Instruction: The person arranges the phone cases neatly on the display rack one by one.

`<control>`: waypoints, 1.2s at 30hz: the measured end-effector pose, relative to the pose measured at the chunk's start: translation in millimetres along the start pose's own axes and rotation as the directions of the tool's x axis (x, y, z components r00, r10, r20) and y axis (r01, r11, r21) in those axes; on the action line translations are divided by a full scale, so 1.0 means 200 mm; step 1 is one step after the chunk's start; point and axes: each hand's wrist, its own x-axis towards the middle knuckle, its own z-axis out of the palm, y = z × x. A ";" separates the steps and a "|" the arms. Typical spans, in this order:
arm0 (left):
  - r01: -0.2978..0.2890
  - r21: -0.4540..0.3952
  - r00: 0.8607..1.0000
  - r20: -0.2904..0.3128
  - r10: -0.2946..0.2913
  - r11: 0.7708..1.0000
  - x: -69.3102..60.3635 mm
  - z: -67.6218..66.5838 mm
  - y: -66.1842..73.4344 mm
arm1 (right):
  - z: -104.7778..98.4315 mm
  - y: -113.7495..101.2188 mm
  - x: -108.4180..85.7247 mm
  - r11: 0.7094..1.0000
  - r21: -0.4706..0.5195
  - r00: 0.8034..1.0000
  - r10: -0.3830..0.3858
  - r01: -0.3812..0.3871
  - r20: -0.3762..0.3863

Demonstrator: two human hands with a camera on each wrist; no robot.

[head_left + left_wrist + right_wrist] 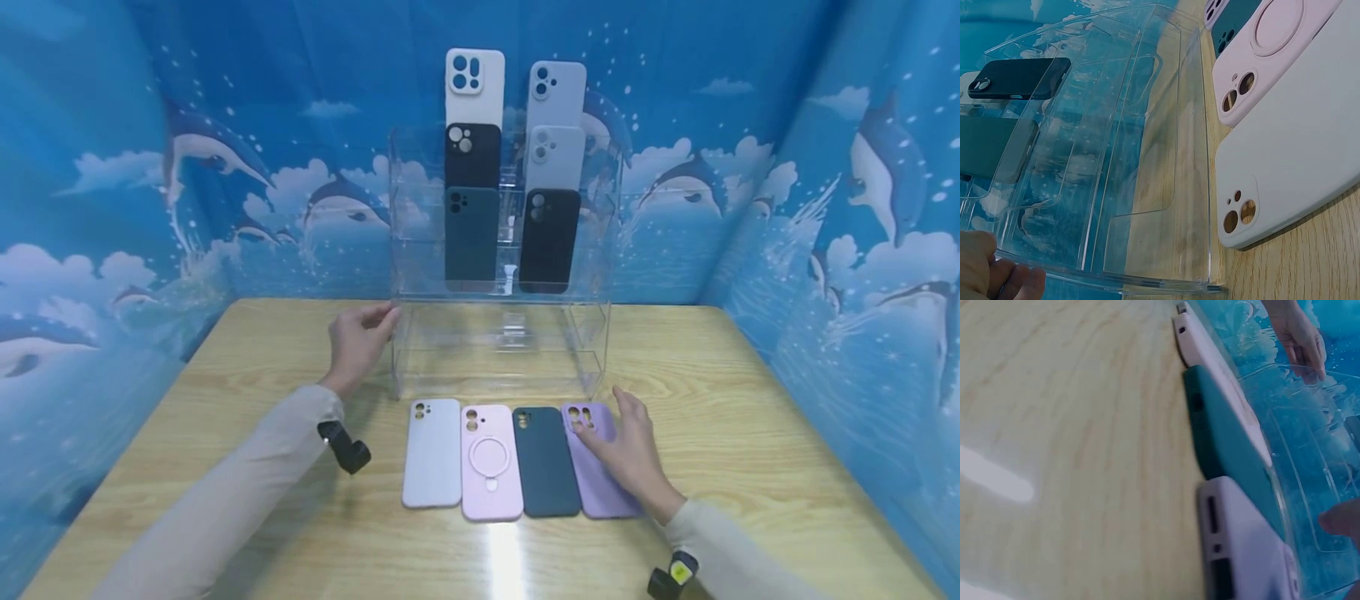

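My left hand (360,342) pinches the left edge of a clear acrylic display stand (498,383), its fingertips also showing at the panel in the left wrist view. My right hand (633,446) reaches over a purple phone case (600,487), with thumb and fingers spread apart near its camera cutouts. Left of that case lie a dark green phone case (547,467), a pink phone case (491,500) with a ring on its back, and a white phone case (432,458). They lie side by side in front of the stand.
The stand's upper tiers carry a white case (491,104), a black case (472,158), a teal case (472,242), two pale blue cases (566,96) and another black case (551,246). A wooden table (285,333) bears everything. Dolphin-print curtains (315,108) surround it.
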 end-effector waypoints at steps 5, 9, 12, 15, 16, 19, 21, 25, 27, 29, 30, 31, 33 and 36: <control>-0.005 -0.006 1.000 0.004 0.005 1.000 0.00 0.00 0.00 | 0.04 0.02 -0.02 1.000 -0.003 1.000 -0.009 0.009 0.007; -0.009 -0.007 1.000 0.011 0.009 1.000 0.00 0.01 -0.01 | 0.07 0.04 -0.02 1.000 -0.029 1.000 -0.008 0.009 0.019; -0.011 -0.001 1.000 0.014 0.011 1.000 0.00 0.01 -0.01 | 0.07 0.04 -0.02 0.999 -0.051 1.000 -0.010 0.011 0.028; -0.016 0.006 1.000 0.018 0.016 1.000 0.00 0.01 -0.01 | 0.08 0.04 -0.02 0.997 -0.070 0.999 -0.010 0.012 0.031; -0.017 0.007 1.000 0.017 0.017 1.000 0.00 0.01 -0.01 | 0.08 0.04 -0.02 0.997 -0.076 0.999 -0.010 0.013 0.032; -0.019 0.015 1.000 0.016 0.018 1.000 0.00 0.01 0.00 | 0.07 0.05 -0.02 0.995 -0.096 0.999 -0.007 0.011 0.043; -0.015 0.013 1.000 0.015 0.015 1.000 0.00 0.01 0.00 | 0.07 0.05 -0.02 0.995 -0.100 0.999 -0.013 0.017 0.043; -0.008 -0.002 1.000 0.016 0.008 1.000 0.00 0.01 0.00 | 0.08 0.05 -0.02 0.993 -0.100 0.998 -0.057 0.057 0.003; -0.008 -0.006 1.000 0.013 0.008 1.000 0.00 0.01 0.00 | 0.08 0.05 -0.02 0.993 -0.099 0.998 -0.070 0.069 -0.006; -0.011 -0.004 1.000 0.006 0.011 1.000 0.00 0.00 0.00 | 0.08 0.05 -0.01 0.991 -0.113 0.997 -0.075 0.074 0.001; -0.013 -0.004 1.000 0.003 0.013 1.000 0.00 0.00 0.00 | 0.07 0.05 -0.01 0.990 -0.123 0.997 -0.071 0.072 0.010; -0.014 0.000 1.000 0.002 0.014 1.000 0.00 0.00 0.00 | 0.07 0.06 -0.01 0.989 -0.133 0.998 -0.067 0.069 0.021; -0.015 0.007 1.000 -0.001 0.015 1.000 0.00 0.00 0.00 | 0.06 0.05 0.00 0.987 -0.150 0.997 -0.045 0.053 0.055; -0.012 0.013 1.000 0.003 0.012 1.000 0.00 0.00 0.00 | 0.05 0.05 0.00 0.983 -0.179 0.996 -0.025 0.040 0.083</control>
